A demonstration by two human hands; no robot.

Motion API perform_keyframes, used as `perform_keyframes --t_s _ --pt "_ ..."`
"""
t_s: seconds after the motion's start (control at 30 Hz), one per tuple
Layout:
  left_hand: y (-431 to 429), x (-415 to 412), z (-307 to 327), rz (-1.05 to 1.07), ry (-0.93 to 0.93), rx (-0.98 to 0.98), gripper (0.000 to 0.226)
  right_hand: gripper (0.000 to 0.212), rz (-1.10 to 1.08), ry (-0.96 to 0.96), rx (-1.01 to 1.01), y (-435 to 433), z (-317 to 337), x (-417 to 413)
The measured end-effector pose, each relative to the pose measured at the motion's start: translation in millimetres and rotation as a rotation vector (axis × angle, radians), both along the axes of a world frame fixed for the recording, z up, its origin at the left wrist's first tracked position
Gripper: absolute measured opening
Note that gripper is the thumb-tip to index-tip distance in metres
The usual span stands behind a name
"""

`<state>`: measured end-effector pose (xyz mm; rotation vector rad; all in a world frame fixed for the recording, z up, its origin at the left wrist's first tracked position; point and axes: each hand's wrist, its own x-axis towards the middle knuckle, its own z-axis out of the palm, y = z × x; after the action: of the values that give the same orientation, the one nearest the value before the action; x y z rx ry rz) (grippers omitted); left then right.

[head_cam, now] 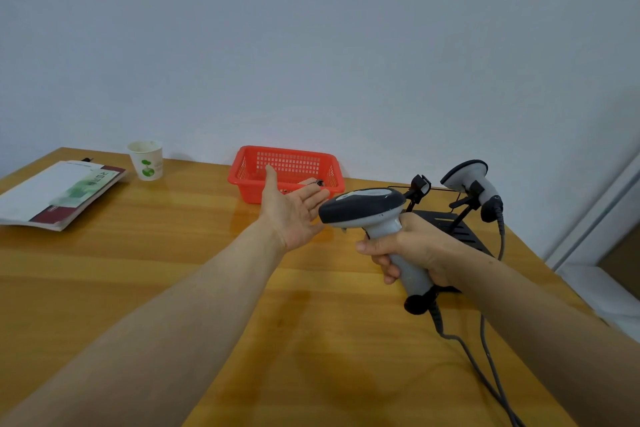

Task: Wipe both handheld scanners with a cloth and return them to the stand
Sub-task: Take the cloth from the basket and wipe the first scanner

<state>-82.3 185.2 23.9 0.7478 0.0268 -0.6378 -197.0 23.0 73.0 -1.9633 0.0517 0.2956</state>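
Forearms [194,295] stretched over the yellow wooden counter [104,253]; my right grip [412,253] wrapped the handle of a grey-and-black handheld scanner [367,210], head pointing left at my left grip [294,211], flat-palmed, empty, just beside it; the second scanner [467,180] sat in the black metal stand [453,229], behind-right; cloth unseen.

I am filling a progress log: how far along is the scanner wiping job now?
Done: nothing visibly finished. In hand: the right hand grips one scanner, held clear of the stand; the open left hand reaches toward the red basket. No cloth is clearly visible. Left: wiping this scanner and the second scanner, which sits on the stand, then returning both.
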Motion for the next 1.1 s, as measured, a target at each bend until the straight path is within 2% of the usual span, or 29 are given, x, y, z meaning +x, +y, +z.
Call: perform_keyframes --t_s 0.1,0.17,0.33,0.5,0.67,0.8,0.97,1.07,1.1 --pt "-1.2 -1.0 0.3 0.002 -0.014 0.016 0.106 0.02 -0.034 0.002 0.072 0.4 -1.5 1.0" --pt "-1.4 -2.5 0.5 0.006 -0.012 0.031 0.101 0.027 -0.066 0.019 0.118 -0.3 -0.5 3.9" --pt "0.0 -8.6 4.1 -0.018 -0.001 0.105 0.064 0.026 -0.187 0.057 0.222 -0.9 -0.9 18.1" --pt "-1.0 -16.1 8.1 -0.129 -0.05 0.301 0.052 0.023 -0.263 0.049 0.284 4.0 -3.0 34.3" --pt "-0.9 -20.5 10.3 -0.265 -0.185 0.353 0.026 0.027 -0.255 0.067 0.286 17.5 -4.8 49.9" --pt "4.7 -17.2 7.9 -0.167 -0.242 0.467 0.033 0.043 -0.213 0.091 0.289 33.1 -6.9 59.8" --pt "16.4 -12.7 1.3 -0.059 -0.184 0.489 0.027 0.035 -0.163 0.108 0.263 55.7 -8.7 70.4" --pt "22.7 -8.3 -1.3 -0.009 -0.163 0.534 0.019 0.059 -0.129 0.094 0.195 66.7 -15.2 78.9" --pt "24.2 -6.5 -2.8 0.016 -0.155 0.542 0.015 0.061 -0.118 0.092 0.191 69.8 -16.2 81.3"
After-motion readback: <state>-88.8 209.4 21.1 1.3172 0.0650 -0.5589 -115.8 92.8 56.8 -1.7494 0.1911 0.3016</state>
